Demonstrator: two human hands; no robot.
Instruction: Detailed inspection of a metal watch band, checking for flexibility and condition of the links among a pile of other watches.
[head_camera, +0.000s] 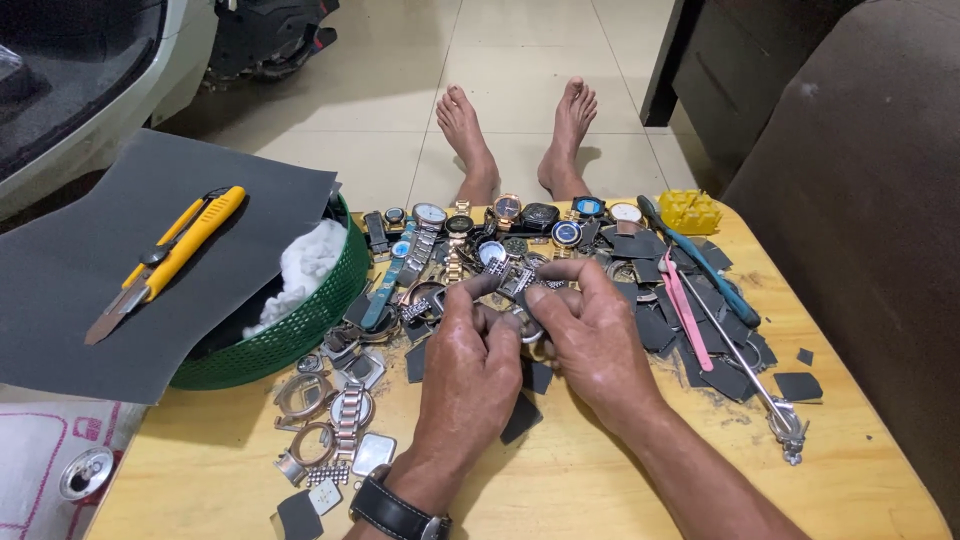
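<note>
**Both hands closing on one watch piece at the table's middle**

The left hand and the right hand are meeting over the wooden table, pinching a small silver watch part between them — it is sitting at the fingertips, just ahead of both palms and above the heap of watches. Its long axis is running roughly from lower left to upper right, tilted toward the right thumb. Both hands are curling almost closed; the left thumb and forefinger are gripping the near end, the right fingers are pressing the far end, so neither is nearer. What the curled lower fingers are holding — possibly a ring-shaped piece — is not clear. Pink tweezers are lying just beside the right hand, the yellow utility knife well apart on the grey sheet.
</note>
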